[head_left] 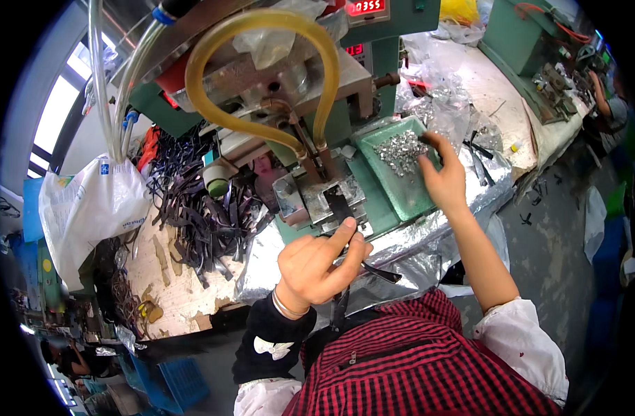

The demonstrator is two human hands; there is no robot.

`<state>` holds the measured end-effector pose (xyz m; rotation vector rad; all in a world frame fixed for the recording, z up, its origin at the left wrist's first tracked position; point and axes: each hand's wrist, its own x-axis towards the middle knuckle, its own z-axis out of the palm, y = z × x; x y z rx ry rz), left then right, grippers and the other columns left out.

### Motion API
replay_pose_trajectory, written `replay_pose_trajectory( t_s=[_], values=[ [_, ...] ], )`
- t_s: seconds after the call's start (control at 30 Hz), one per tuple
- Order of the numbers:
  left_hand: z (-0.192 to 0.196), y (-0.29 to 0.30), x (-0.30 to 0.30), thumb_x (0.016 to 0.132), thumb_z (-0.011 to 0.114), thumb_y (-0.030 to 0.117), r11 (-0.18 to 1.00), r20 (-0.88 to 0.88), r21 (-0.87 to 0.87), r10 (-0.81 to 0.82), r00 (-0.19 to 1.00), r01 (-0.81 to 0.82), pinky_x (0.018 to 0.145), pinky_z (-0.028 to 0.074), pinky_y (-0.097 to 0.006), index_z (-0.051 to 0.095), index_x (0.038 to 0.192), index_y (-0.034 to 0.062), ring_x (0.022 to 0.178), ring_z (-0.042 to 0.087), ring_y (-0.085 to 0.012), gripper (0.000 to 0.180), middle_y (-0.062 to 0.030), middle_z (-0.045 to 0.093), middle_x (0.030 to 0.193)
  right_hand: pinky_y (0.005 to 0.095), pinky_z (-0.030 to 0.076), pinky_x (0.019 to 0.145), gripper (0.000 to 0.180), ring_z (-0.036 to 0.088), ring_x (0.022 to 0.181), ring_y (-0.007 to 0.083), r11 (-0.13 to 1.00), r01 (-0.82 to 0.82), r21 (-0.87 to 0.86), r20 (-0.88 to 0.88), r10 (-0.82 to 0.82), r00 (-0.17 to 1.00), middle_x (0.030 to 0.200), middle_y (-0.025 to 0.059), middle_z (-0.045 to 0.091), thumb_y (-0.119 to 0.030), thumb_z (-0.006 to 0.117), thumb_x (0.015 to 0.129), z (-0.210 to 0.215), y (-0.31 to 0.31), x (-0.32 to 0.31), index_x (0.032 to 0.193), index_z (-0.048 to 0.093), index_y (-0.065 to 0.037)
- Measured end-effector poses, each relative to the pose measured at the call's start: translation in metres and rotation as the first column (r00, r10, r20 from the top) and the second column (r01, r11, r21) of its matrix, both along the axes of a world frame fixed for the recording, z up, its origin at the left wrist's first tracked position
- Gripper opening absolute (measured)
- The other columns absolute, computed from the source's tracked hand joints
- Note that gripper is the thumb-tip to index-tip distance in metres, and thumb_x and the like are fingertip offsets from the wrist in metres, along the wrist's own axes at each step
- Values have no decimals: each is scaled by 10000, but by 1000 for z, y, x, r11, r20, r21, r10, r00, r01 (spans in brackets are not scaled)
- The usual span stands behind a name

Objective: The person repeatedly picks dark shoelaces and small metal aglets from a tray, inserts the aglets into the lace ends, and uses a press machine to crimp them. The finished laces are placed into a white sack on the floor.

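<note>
My left hand (319, 267) is closed on a black strap (340, 206), thumb and fingers pinching it in front of the machine. The strap's far end lies on the metal block (358, 188) below the machine's head, and its tail hangs toward my lap. Over the right rim of a green tray (407, 208), my right hand (445, 179) is open, thumb and fingers apart and slightly blurred. Beside its fingertips lies a pile of small shiny metal pieces (399, 153) inside the tray.
The green press (380, 76) with a looped yellow hose (261, 19) stands ahead. A heap of black straps (210, 225) lies to the left, near a white plastic bag (99, 204). Silver foil (494, 173) covers the bench at right. A blue crate (184, 381) sits lower left.
</note>
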<state>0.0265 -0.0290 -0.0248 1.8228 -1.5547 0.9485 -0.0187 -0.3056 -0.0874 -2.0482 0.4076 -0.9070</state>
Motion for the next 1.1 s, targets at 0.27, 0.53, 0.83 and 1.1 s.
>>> replay_pose_trajectory(
  t_s=[0.27,0.53,0.83,1.1],
  values=[
    [-4,-3,-7,706,834,42,996,-89,-89,0,996,-8,486,480,-260,742,975,40,609,667,-178,284,-184,747,1049,445,486,878,129,596,997,332,884,34,-466,-181,-133,974,935,95,640,-107,776,737,-16,20,1,847,715,-79],
    [18,67,-55,804,733,-79,910,-203,-39,398,895,-413,691,568,-314,745,981,22,783,724,-257,204,-185,760,929,389,519,786,98,679,822,279,963,16,-268,-101,-44,994,864,91,702,-38,694,813,-12,21,-9,910,682,-44],
    [-59,178,102,714,790,46,358,-129,584,927,352,-729,1089,391,-520,699,1145,113,1281,478,-453,446,-150,537,1435,331,503,842,176,693,907,244,959,-27,-281,65,47,997,965,107,714,-3,685,878,-9,18,10,1047,723,-32],
    [-97,180,90,911,636,-28,685,-321,99,709,628,-722,857,512,-344,668,1286,74,906,663,-270,390,-128,735,1087,364,527,810,150,688,896,281,983,134,-128,-20,-137,990,975,127,716,-23,680,877,-13,10,-38,1022,719,-21]
  ],
)
